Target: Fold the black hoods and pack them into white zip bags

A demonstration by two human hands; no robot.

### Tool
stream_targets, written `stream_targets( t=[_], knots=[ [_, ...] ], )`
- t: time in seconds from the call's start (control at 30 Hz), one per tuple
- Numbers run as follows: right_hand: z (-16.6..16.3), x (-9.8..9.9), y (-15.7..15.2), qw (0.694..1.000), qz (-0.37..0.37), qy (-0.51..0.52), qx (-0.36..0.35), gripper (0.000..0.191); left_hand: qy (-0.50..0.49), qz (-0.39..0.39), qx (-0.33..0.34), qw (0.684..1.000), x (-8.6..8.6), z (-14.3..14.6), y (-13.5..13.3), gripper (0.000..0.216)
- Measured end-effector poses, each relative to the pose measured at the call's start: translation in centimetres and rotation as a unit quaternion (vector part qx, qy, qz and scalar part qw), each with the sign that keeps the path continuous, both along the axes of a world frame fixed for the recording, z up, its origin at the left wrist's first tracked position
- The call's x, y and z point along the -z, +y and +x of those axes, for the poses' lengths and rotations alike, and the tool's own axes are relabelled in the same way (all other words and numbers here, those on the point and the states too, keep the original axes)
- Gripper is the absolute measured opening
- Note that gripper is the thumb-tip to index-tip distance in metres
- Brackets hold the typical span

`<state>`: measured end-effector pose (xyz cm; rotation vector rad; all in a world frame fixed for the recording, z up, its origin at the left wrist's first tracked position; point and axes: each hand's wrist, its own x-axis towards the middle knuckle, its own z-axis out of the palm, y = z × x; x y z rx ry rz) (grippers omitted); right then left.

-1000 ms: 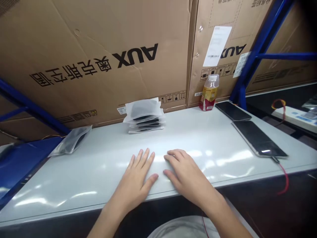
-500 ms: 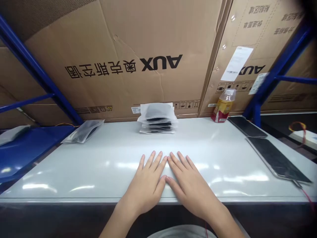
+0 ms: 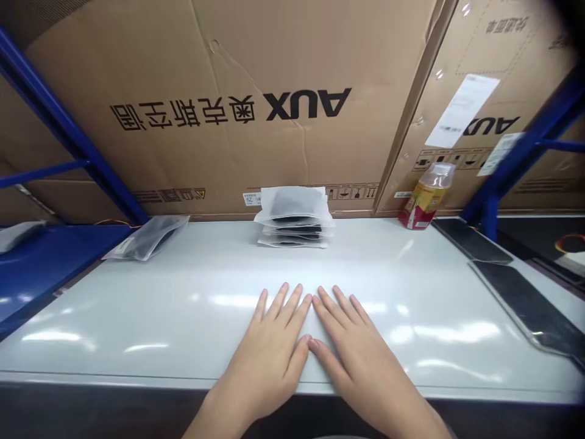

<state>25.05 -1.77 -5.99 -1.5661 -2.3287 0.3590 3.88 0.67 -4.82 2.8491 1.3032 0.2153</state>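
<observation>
Palm down on the pale, glossy tabletop (image 3: 150, 305), my left hand (image 3: 274, 347) lies flat with its fingers spread. Beside it my right hand (image 3: 354, 353) rests the same way, and the two thumbs and index fingertips touch or nearly touch. Neither hand holds anything. Beyond the fingertips, against the cardboard, stands a stack of frosted plastic pouches (image 3: 295, 219) with dark contents that I cannot make out. Another translucent pouch (image 3: 148, 238) lies at the back left of the table.
Large cardboard boxes (image 3: 228, 152) printed "AUX" upside down wall off the back. At the back right are a bottle with a red and yellow label (image 3: 427, 198), a dark flat slab (image 3: 473, 239) and a phone-like device (image 3: 530, 308). Blue metal posts (image 3: 68, 128) flank both sides.
Both hands keep their flat pose on the table. The camera view has shifted slightly, so the bottle and the dark devices appear farther right and the table's front edge lower.
</observation>
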Motion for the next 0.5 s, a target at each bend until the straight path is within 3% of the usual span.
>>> stream_targets(
  t=[0.37, 0.5],
  knots=[
    [0.1, -0.1, -0.2, 1.0, 0.007, 0.013, 0.006, 0.066, -0.016, 0.014, -0.002, 1.0, 0.1, 0.1, -0.3, 0.062],
    [0.1, -0.3, -0.2, 1.0, 0.002, 0.016, 0.004, 0.066, -0.02, 0.033, 0.025, 0.999, -1.8, -0.5, 1.1, 0.054]
  ],
)
